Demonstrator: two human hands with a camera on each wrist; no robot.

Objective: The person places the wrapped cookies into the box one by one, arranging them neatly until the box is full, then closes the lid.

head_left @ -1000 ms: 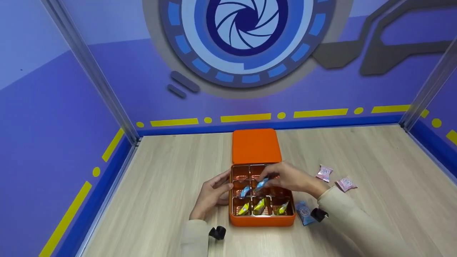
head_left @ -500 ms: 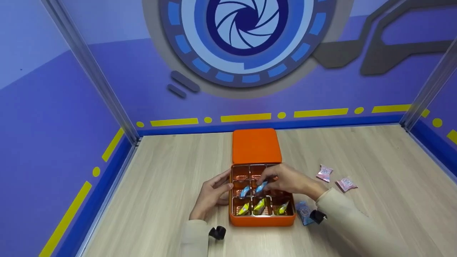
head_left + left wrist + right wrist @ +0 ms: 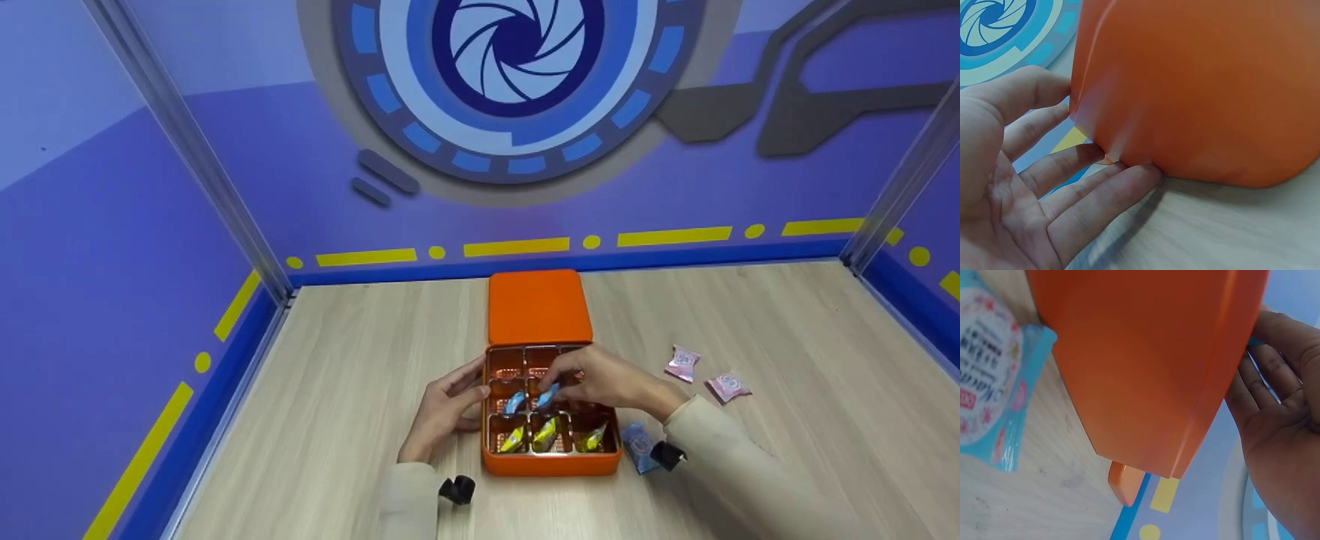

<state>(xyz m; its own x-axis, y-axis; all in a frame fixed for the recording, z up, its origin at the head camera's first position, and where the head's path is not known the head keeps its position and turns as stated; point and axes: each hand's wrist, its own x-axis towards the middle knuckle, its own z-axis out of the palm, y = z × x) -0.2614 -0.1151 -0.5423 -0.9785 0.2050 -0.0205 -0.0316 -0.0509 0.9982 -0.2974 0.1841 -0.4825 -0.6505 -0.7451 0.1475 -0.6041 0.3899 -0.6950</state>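
Observation:
An orange box with a clear divided insert stands on the table in the head view. My left hand touches its left wall, thumb at the rim; the left wrist view shows the extended fingertips against the orange side. Over the middle compartment, my right hand pinches a blue wrapped candy between thumb and fingers. Another blue wrapped candy lies in the compartment to its left. Yellow wrapped candies fill the three front compartments. The right hand hides part of the right-hand compartments.
The orange lid lies behind the box. A blue wrapped candy is on the table close to the box's right side, under the right wrist's black mount. Two pink candies lie farther right. Walls enclose the table's back and sides.
My right hand has lowered slightly with the blue candy into the middle compartment, then stayed nearly still. The left hand has not moved.

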